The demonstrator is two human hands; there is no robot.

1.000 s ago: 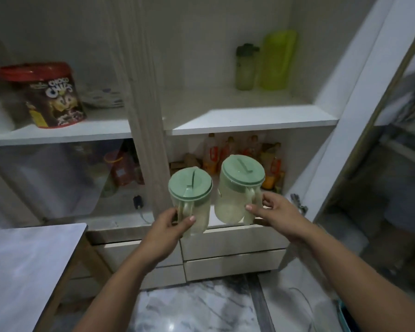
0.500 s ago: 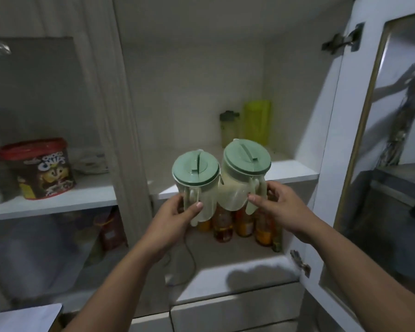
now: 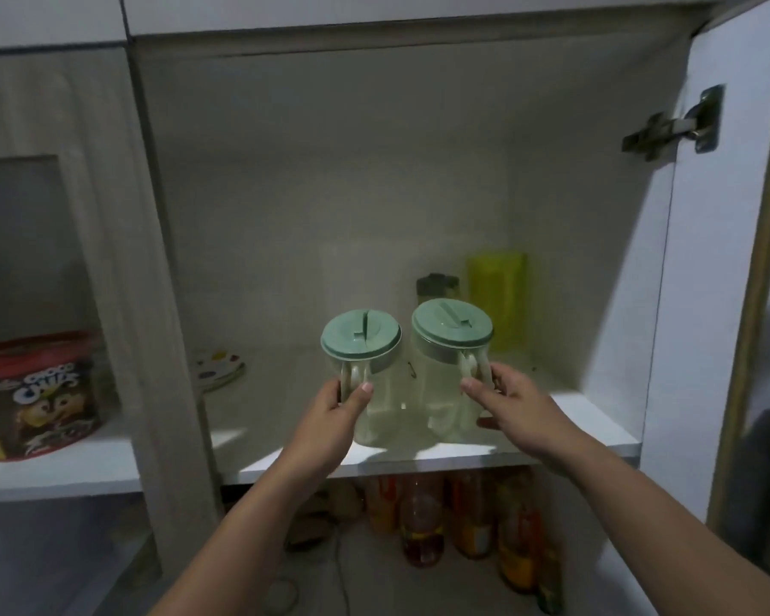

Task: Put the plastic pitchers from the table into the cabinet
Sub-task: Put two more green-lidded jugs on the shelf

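Observation:
Two clear plastic pitchers with pale green lids stand side by side at the front of the white cabinet shelf [image 3: 596, 433]. My left hand [image 3: 330, 420] grips the handle of the left pitcher [image 3: 376, 384]. My right hand [image 3: 516, 406] is wrapped around the handle of the right pitcher [image 3: 445, 380]. Their bases look level with the shelf surface; I cannot tell whether they rest on it. The two pitchers nearly touch each other.
Behind the pitchers stand a dark-lidded bottle [image 3: 436, 284] and a yellow-green container [image 3: 498, 300]. A patterned plate [image 3: 218, 369] lies at the shelf's left. A chocolate cereal tub [image 3: 36, 397] sits behind the left panel. Bottles [image 3: 423, 522] fill the lower shelf. The open door [image 3: 707, 349] stands right.
Both hands have carried the pitchers up and forward, from in front of the lower shelf to the upper shelf's front. The view has tilted upward.

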